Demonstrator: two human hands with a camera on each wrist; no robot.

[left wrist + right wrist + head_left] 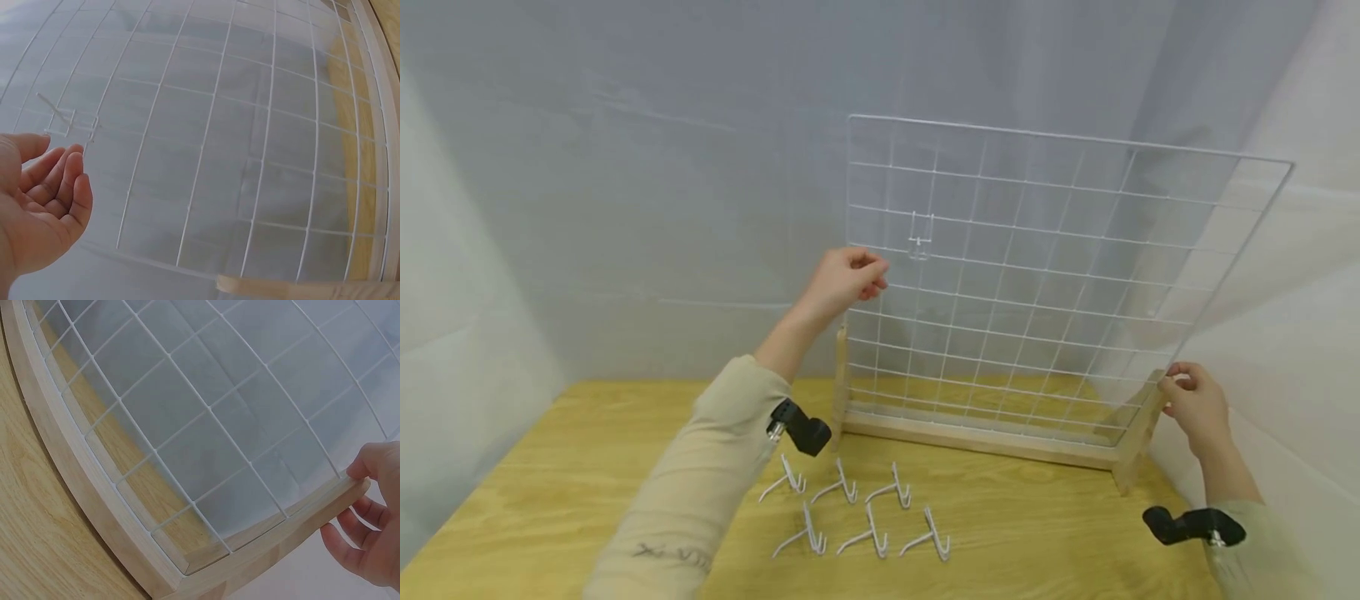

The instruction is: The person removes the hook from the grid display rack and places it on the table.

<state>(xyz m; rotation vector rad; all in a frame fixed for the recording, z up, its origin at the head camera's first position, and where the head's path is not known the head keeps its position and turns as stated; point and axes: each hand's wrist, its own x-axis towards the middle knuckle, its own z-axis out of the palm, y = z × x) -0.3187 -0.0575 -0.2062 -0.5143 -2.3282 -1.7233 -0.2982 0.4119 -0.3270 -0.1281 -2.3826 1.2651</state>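
A white wire grid panel (1015, 275) stands in a wooden stand (977, 442). One white hook (919, 242) hangs on the panel's upper left part; its prong juts out in the left wrist view. My left hand (850, 283) is just below and left of that hook, fingers loosely bent, with nothing in it. In the left wrist view the thumb and fingers of the left hand (47, 200) are apart. At the panel's lower right, my right hand (372, 519) grips the top end of the stand's side upright (312, 519), thumb on one side and fingers on the other.
Several white hooks (871, 533) lie in two rows on the wood-grain table (1037, 542), in front of the stand. Pale sheeting (662, 208) hangs behind and at both sides. A black wrist camera (801, 427) is on each forearm.
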